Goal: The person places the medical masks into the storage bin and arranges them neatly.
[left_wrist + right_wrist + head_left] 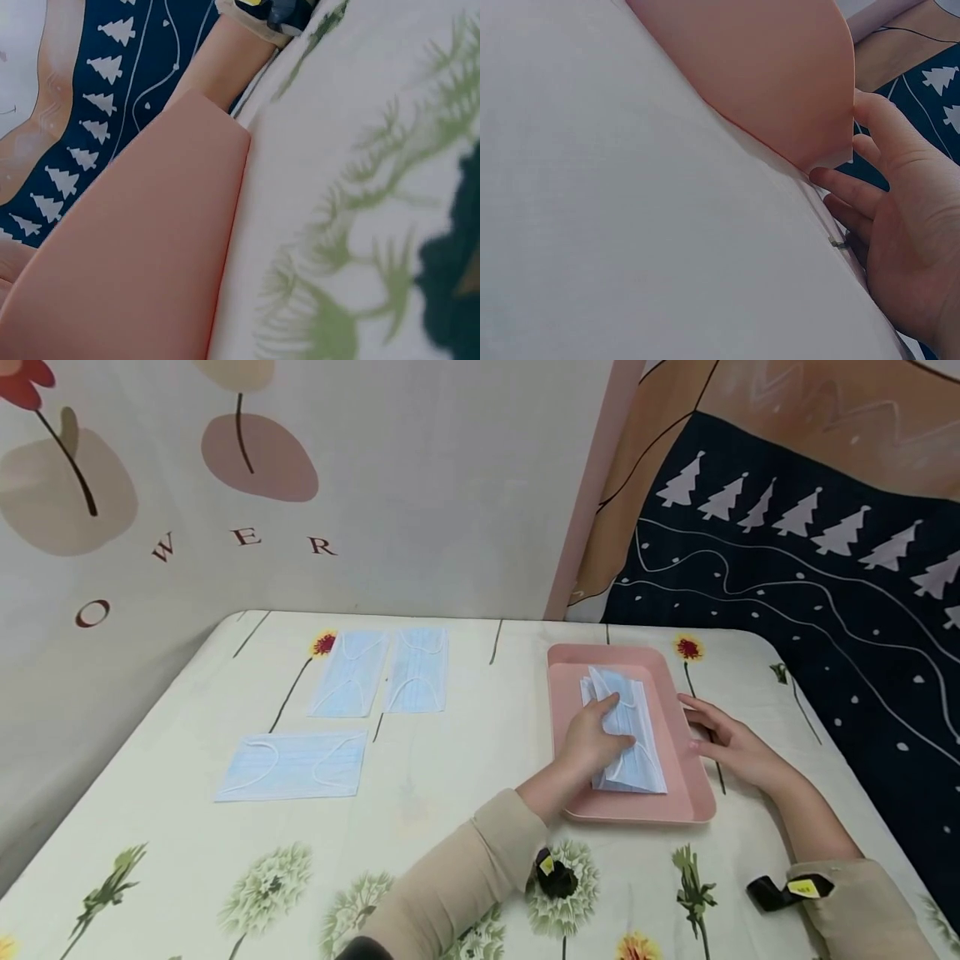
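Inside the pink tray (686,797), blue face masks (633,760) lie in an uneven stack, the upper one slightly askew. My left hand (592,739) holds the upper mask at its left side, thumb and index finger showing over it; its other fingers are hidden. Beside the tray's right rim is my right hand (738,747), fingers loosely bent. In the right wrist view, that hand (907,202) has its fingertips at the tray's outer wall (780,75). The left wrist view shows the tray's outer side (150,225) but not the masks.
Three more face masks lie at the table's left: one crosswise (292,766) and two upright side by side, the left one (348,672) next to the right one (416,670). A flowered cloth (450,843) covers the table. A patterned wall hanging (787,568) borders the right side.
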The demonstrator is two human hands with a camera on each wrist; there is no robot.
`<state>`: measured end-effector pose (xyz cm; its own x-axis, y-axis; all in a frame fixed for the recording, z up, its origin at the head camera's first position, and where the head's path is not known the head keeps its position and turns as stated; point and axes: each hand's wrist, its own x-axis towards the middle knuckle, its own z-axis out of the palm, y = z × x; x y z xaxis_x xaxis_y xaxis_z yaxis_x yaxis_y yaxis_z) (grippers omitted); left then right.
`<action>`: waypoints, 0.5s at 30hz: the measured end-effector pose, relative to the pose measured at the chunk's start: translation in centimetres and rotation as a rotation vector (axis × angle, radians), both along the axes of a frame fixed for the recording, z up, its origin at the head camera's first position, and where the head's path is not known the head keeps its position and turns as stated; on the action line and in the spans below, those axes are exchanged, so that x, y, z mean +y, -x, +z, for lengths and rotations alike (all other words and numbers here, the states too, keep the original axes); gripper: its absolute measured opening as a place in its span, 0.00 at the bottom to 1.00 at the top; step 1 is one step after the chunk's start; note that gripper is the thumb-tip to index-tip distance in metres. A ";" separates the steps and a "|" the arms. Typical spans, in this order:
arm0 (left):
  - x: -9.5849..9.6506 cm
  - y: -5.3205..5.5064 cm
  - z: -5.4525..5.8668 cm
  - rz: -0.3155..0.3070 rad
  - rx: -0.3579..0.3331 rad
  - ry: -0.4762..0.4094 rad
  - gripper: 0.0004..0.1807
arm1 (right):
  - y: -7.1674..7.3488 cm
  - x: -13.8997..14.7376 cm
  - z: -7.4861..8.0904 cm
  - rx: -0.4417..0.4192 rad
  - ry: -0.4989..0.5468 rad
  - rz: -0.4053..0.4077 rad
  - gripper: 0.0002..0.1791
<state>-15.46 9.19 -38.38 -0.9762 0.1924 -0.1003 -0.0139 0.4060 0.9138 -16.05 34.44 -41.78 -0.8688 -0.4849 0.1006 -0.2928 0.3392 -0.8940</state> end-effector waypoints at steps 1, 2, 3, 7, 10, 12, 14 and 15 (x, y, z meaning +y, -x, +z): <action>0.0 0.1 0.0 -0.013 0.008 0.022 0.36 | 0.0 0.0 0.0 -0.002 -0.001 0.000 0.36; 0.0 0.1 0.0 -0.025 0.017 0.044 0.37 | 0.0 0.0 0.0 -0.005 -0.003 -0.002 0.36; 0.0 0.2 -0.1 -0.036 0.025 0.066 0.37 | 0.0 0.0 0.1 -0.007 -0.005 -0.003 0.36; -0.1 0.4 -0.2 -0.085 0.066 0.168 0.40 | 0.0 -0.1 0.2 -0.011 -0.010 -0.011 0.36; -0.1 0.5 -0.4 -0.123 0.104 0.253 0.41 | 0.0 -0.2 0.2 -0.012 -0.015 -0.017 0.36; -0.1 0.6 -0.5 -0.139 0.126 0.303 0.41 | 0.0 -0.2 0.2 -0.013 -0.021 -0.021 0.36; -0.1 0.6 -0.6 -0.151 0.152 0.364 0.40 | 0.0 -0.2 0.2 -0.014 -0.026 -0.024 0.36; -0.1 0.6 -0.5 -0.153 0.168 0.400 0.39 | 0.0 -0.2 0.1 -0.014 -0.027 -0.024 0.36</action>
<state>-16.05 9.06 -38.92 -0.9487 0.3139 -0.0390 0.2085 0.7132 0.6692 -16.00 34.28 -41.64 -0.8815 -0.4661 0.0752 -0.2716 0.3703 -0.8883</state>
